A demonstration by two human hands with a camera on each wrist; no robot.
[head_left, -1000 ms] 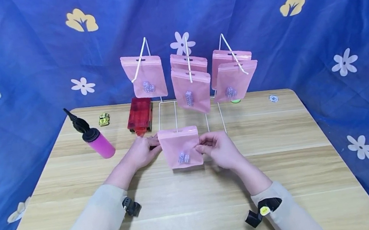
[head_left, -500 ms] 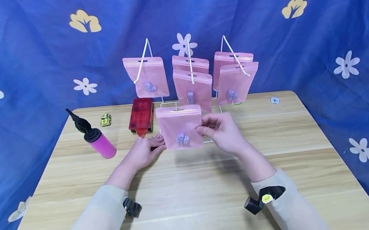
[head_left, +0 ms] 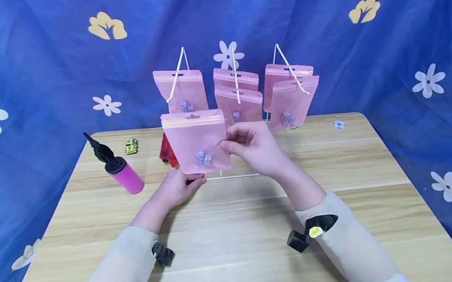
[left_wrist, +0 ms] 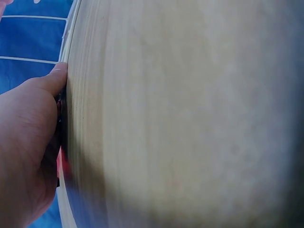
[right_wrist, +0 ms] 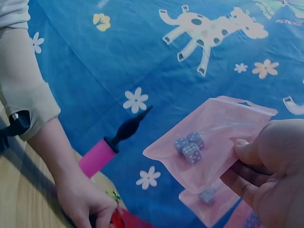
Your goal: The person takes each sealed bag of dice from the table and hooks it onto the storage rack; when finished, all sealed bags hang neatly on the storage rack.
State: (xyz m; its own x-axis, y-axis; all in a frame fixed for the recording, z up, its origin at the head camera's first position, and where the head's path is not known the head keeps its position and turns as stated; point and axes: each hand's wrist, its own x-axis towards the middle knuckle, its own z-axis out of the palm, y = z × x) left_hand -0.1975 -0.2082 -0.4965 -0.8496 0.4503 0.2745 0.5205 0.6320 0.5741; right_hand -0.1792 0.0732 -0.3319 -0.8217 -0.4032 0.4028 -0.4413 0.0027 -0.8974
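Note:
My right hand (head_left: 257, 149) pinches the right edge of a pink zip bag (head_left: 192, 135) with several pale purple dice (head_left: 203, 158) inside. The bag is held up in front of a white wire display rack (head_left: 238, 176), apart from its hooks. In the right wrist view the thumb lies on the face of the bag (right_wrist: 216, 142), near its top. Down at the rack's front left corner, my left hand (head_left: 177, 187) grips the base wire between thumb and fingers. Its fingers are mostly hidden in the left wrist view. Behind, a hanging pink bag (head_left: 186, 87) shows on the left hook (head_left: 175, 79).
More pink bags hang from the middle hook (head_left: 236, 81) and right hook (head_left: 295, 75). A red toy vehicle (head_left: 167, 151) stands partly hidden behind the held bag. Left lie a small yellow-green toy car (head_left: 131, 146) and a pink hand pump (head_left: 128, 179); a chip-like disc (head_left: 339, 124) lies right.
My right hand has raised the bag from low near the rack's base, then carried it left before the left hook. The left hand has stayed at the rack's base.

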